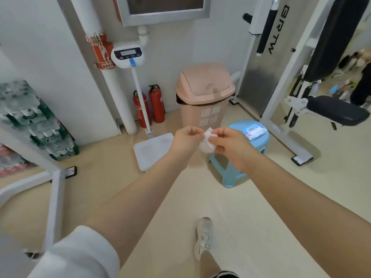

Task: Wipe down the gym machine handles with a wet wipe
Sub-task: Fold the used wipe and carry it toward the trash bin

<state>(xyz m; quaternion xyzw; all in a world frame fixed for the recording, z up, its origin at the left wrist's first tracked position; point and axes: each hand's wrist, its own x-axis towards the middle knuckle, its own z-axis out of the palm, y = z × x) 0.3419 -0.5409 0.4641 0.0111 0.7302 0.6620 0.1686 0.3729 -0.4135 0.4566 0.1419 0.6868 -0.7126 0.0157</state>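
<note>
Both hands — left hand (185,140), right hand (230,146) — pinch a crumpled wet wipe (206,142) in curled fingers — machine handles (266,31) apparently still unwiped.

- The wet wipe (206,142) is bunched between both hands; its folds and how much of it lies behind the fingers cannot be told.
- The right hand (233,148) covers part of the blue stool (239,173) at 1 o'clock.
- The wipe packet (256,132) on the stool has print too small to read.
- The gym machine (297,67) at 2 o'clock is cut off by the top and right edges.
- The wall cabinet (162,9) at 12 o'clock is cut off by the top edge.
- The stacked bottles (34,117) at 9 o'clock are blurred.
- A blurred figure (361,85) at 3 o'clock is cut off by the right edge.
</note>
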